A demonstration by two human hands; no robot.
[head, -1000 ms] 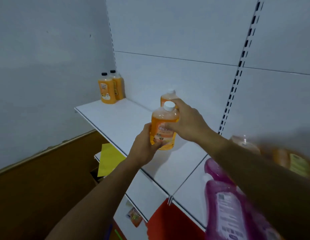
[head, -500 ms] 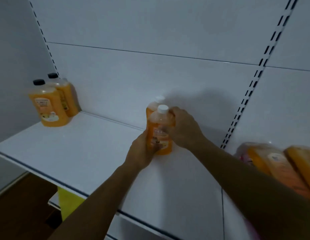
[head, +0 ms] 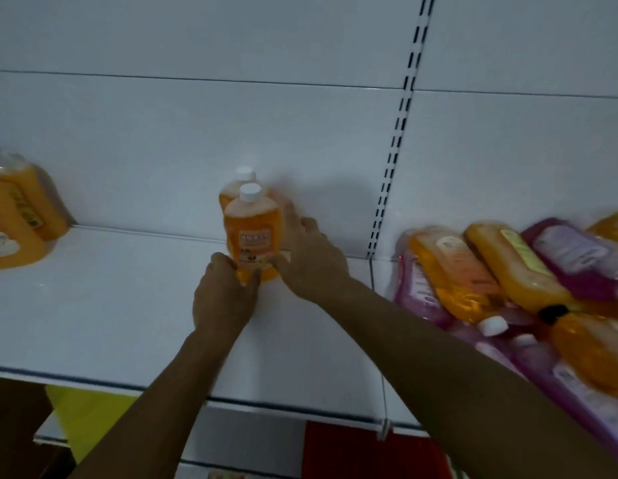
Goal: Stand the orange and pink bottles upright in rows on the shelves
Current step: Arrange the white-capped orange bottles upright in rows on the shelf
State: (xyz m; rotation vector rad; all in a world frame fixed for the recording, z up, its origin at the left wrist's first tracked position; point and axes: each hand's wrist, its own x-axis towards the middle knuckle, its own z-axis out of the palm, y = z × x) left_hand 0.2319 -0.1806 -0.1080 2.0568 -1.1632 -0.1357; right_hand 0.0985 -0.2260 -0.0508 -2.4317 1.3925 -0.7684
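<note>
An orange bottle [head: 253, 233] with a white cap stands upright on the white shelf [head: 103, 305], directly in front of a second white-capped orange bottle [head: 239, 183] by the back wall. My left hand [head: 224, 295] grips the front bottle's base from the left. My right hand [head: 309, 262] holds its right side. At the far left two larger orange bottles [head: 20, 216] stand upright. On the right, a heap of orange bottles [head: 507, 267] and pink bottles [head: 573, 252] lies flat on the shelf.
A slotted upright rail [head: 400, 133] runs down the white back panel. Below the shelf edge I see a yellow sheet [head: 90, 420], a red panel [head: 366, 454] and a lower white shelf [head: 238, 437].
The bottle in both hands has come down onto the shelf in front of the other one. My view has swung right and closer, bringing the heap of lying bottles into sight.
</note>
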